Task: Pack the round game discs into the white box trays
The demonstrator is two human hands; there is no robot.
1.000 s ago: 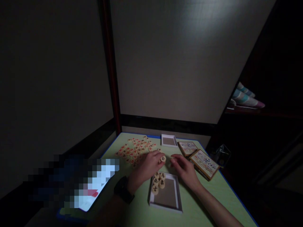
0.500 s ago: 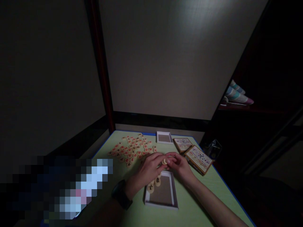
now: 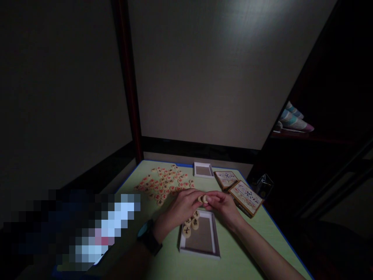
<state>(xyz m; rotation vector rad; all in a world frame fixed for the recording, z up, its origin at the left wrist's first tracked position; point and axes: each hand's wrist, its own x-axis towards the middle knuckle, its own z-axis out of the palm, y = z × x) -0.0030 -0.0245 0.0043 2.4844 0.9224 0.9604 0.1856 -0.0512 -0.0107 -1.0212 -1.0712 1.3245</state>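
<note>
My left hand (image 3: 184,205), with a dark watch on its wrist, is closed on a round xiangqi piece (image 3: 200,198) near the middle of the table. Close against it, my right hand (image 3: 220,205) pinches another pale xiangqi piece (image 3: 205,199) between thumb and fingers. Both hands hover over the far edge of a shallow white-rimmed box tray (image 3: 216,237). Several pieces with black characters, such as the near one (image 3: 187,231), lie along the tray's left side. Part of the tray's far left corner is hidden by my left hand.
Beyond my left hand spreads a pile of red and black pieces (image 3: 164,182) on the green table (image 3: 233,256). A second tray (image 3: 203,170) stands at the back edge. Two printed box lids (image 3: 246,197), (image 3: 225,179) lie to the right. A blurred bright area (image 3: 110,225) is at left.
My hands have drawn slightly apart, so two pieces now show between the fingertips. More of the pieces in the near tray are visible. The view has shifted a little.
</note>
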